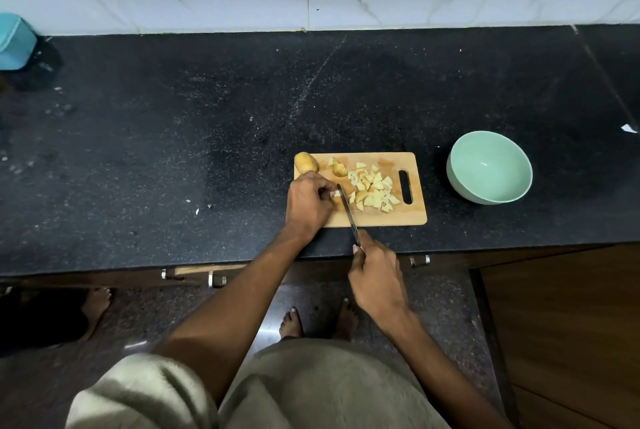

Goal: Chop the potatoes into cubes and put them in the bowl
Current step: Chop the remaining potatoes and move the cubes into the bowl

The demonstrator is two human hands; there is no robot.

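Pale potato cubes are lying heaped on the right half of a wooden cutting board, short of its handle slot. One whole unpeeled potato is sitting at the board's far left corner, and a skin-on half piece is lying between it and the heap. The left hand is resting on the board's left part, fingers curling down onto a small potato piece that is mostly hidden under them; only a pale sliver is showing beside the blade. The right hand is gripping the handle of a knife, fist closing round it so the handle itself is covered; the blade is angling up to that small piece. A mint-green bowl is standing well apart to the right on the dark speckled countertop. At the left edge, a teal container is being cut off by the frame.
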